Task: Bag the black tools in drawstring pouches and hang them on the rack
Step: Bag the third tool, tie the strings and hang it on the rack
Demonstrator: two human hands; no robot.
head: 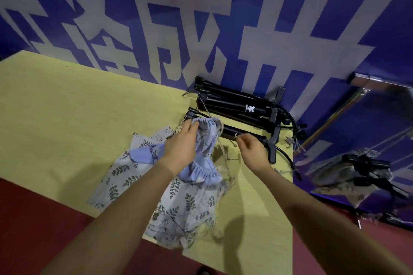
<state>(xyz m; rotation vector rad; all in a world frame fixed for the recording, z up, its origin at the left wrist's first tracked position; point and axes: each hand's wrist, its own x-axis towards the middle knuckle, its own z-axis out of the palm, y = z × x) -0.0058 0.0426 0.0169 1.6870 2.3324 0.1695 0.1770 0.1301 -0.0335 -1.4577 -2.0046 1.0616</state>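
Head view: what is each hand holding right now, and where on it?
The left hand grips the blue pouch by its gathered fabric near the mouth. The right hand seems to pinch a thin drawstring beside the black pump; blur prevents certainty.

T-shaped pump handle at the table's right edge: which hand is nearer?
Right. The right hand is just left of the T-shaped pump handle; the left hand grips the blue pouch farther left.

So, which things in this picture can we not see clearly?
- Head view: the left hand covers the middle of the blue pouch.
- The pouch hides part of the nearest black tool.
- What the right hand pinches is too small to tell.
- The bagged tools at right are blurred.
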